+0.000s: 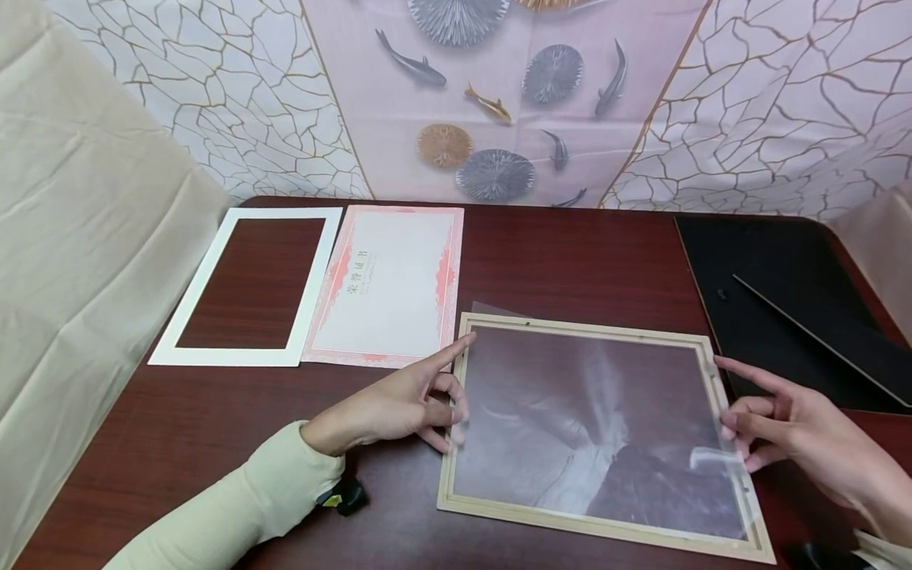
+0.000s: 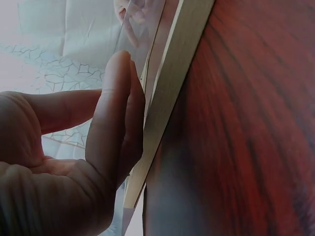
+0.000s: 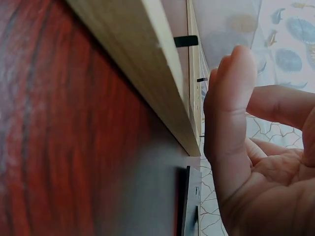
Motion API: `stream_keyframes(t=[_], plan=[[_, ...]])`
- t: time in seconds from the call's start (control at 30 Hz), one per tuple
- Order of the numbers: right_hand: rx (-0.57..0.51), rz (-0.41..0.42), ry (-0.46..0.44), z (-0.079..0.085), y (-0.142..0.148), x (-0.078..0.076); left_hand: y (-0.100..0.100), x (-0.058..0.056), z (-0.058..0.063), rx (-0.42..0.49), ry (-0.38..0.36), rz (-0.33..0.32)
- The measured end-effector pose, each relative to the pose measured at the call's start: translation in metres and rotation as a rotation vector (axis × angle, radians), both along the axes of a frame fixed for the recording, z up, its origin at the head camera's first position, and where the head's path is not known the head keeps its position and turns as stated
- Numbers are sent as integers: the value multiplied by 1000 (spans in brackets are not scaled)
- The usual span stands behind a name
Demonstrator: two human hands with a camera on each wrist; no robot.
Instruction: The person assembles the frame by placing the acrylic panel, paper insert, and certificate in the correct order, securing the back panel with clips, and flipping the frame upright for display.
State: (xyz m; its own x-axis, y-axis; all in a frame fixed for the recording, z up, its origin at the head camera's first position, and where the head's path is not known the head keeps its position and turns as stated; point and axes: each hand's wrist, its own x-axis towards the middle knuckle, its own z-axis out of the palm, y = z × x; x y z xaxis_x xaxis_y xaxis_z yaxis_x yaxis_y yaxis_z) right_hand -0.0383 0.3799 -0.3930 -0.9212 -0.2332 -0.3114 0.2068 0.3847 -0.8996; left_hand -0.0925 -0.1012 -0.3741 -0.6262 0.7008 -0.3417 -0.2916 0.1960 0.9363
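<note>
A pale wooden picture frame (image 1: pixel 606 530) lies on the table in front of me, its border also seen close up in both wrist views. Over it is a clear plastic sheet (image 1: pixel 598 427) with light reflections; one corner sticks out past the frame's back left. My left hand (image 1: pixel 392 408) pinches the sheet's left edge, index finger stretched to the frame's back left corner. At the opposite edge my right hand (image 1: pixel 805 431) pinches the sheet, its index finger pointing along the frame's right side. Small dark tabs (image 3: pixel 186 41) stand on the frame in the right wrist view.
A white mat border (image 1: pixel 312 285) lies at the back left, beside a pink-edged certificate (image 1: pixel 399 301). At the right is a black backing board (image 1: pixel 769 245) with its stand leg (image 1: pixel 819 336) raised. A patterned cloth (image 1: pixel 499 111) hangs behind the table.
</note>
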Motion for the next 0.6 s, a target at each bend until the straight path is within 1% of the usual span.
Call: stream_keyframes(t=[0.2, 0.27, 0.4, 0.5, 0.6], plan=[[-40, 24, 9, -4, 2, -1, 0, -1, -2, -22, 42, -12], [-67, 29, 8, -5, 3, -2, 1, -1, -2, -34, 56, -11], [-80, 33, -5, -6, 5, -3, 2, -1, -1, -58, 78, -6], [-50, 28, -7, -5, 4, -4, 3, -1, -1, -75, 78, 0], [22, 6, -15, -2, 0, -5, 5, -1, 0, -94, 86, 3]])
